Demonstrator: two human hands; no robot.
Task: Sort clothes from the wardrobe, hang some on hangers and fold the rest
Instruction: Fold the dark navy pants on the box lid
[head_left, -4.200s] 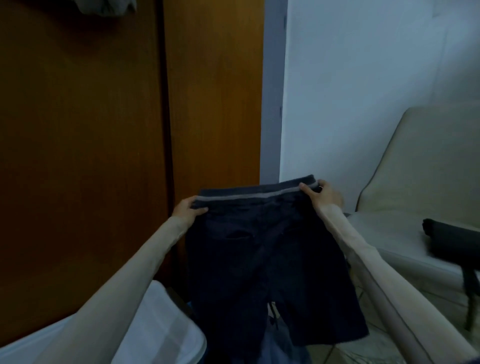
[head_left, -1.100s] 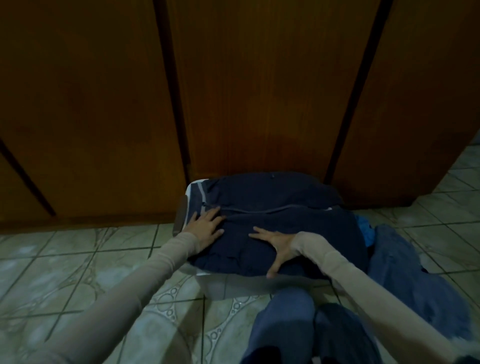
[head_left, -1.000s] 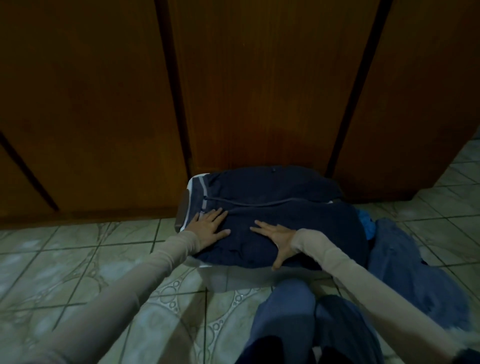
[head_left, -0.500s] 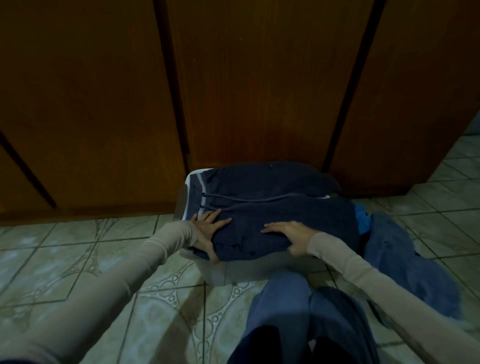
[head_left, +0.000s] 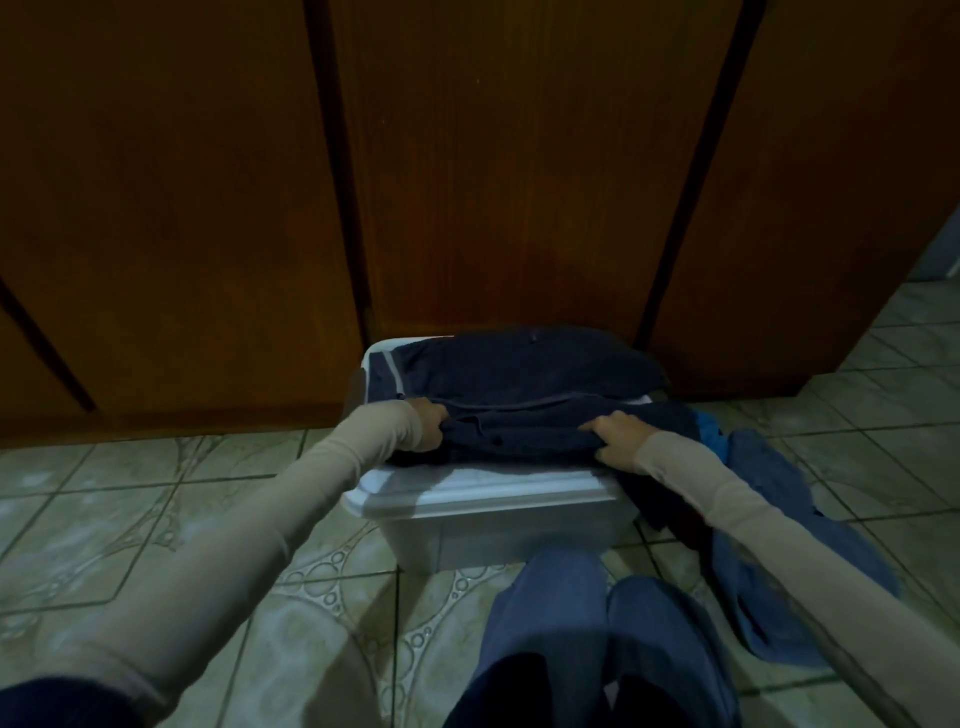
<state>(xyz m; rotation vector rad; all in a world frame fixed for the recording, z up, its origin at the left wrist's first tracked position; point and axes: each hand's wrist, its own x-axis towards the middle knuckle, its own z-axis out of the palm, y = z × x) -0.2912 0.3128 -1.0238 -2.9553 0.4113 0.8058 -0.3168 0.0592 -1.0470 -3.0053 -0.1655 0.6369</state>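
Observation:
Dark navy shorts (head_left: 519, 410) with a grey-striped waistband lie on the lid of a white plastic box (head_left: 488, 499) on the tiled floor, in front of the brown wardrobe doors (head_left: 488, 171). My left hand (head_left: 428, 428) grips the near left edge of the shorts, its fingers curled under the fabric. At the near right edge, my right hand (head_left: 615, 441) grips the fabric too, thumb on top. The near part of the lid shows bare white.
A blue garment (head_left: 779, 545) lies crumpled on the floor to the right of the box, with a bright blue piece (head_left: 709, 441) beside it. My knees in blue trousers (head_left: 597, 649) are just before the box. Tiled floor (head_left: 156, 493) spreads to the left.
Earlier I held the shorts up by the waistband; then they lay on the box with my palms flat on them. Now both hands have closed on the near edge and lifted it back.

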